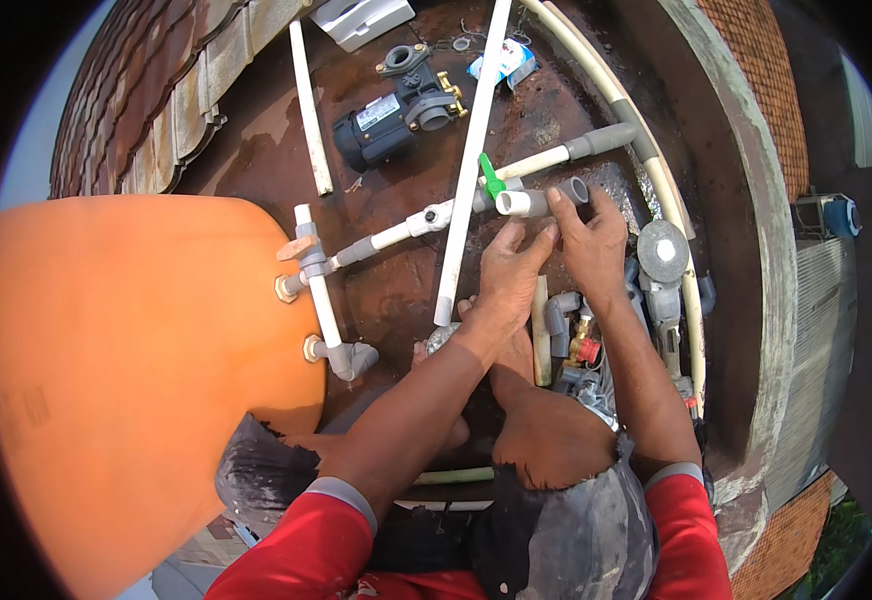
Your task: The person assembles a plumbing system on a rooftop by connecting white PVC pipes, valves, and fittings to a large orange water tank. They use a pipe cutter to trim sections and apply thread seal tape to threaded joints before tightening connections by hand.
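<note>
My right hand grips a short grey-and-white pipe fitting between thumb and fingers, its grey socket end to the right. Just below it is my left hand, fingers curled in; whatever they may hold is too small to make out. A green valve handle stands up beside the white end of the fitting. Behind that runs a white-and-grey pipe line, joined to a pipe assembly with an orange-handled valve on the orange tank. A long white pipe crosses over this line.
A dark water pump lies at the back, near a white foam tray and a blue-and-white packet. On my right rests an angle grinder, near grey elbows and a red-handled brass valve. A low wall edges the right side.
</note>
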Motion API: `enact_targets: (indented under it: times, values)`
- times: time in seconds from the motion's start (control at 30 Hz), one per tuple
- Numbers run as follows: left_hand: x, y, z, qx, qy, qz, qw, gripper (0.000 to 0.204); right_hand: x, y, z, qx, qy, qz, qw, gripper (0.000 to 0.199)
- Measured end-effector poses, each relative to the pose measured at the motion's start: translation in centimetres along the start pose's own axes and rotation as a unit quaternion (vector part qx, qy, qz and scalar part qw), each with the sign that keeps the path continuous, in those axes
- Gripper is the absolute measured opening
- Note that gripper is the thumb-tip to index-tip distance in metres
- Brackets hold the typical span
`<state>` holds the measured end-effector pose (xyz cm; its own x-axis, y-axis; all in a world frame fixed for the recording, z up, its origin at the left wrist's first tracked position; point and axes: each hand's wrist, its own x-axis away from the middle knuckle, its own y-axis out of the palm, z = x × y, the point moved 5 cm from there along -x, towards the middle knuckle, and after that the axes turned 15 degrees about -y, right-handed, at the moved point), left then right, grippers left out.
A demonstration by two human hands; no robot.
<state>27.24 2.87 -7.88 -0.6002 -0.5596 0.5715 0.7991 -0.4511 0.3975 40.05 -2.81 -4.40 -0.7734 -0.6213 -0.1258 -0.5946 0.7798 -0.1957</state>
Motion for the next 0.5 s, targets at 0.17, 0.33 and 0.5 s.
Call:
enact_targets:
  times: [0.17,0.33,0.5]
  values:
    - [2.4,-6.1,4.5,-0.228,0.019,0.097,0.969,0.057,-4.1,-1.2,4.5,0.238,-0.089,-0.034,0.967,0.042]
    - [-0.4,-14.7,11.1,-0.639,0.231,0.219,0.7,0.061,-5.6,0.6,7.0,0.256,-0.07,-0.046,0.963,0.039]
    - [-3.3,-15.9,11.1,-0.738,0.019,0.116,0.665,0.061,-5.9,0.3,8.4,0.277,-0.067,-0.043,0.958,0.039]
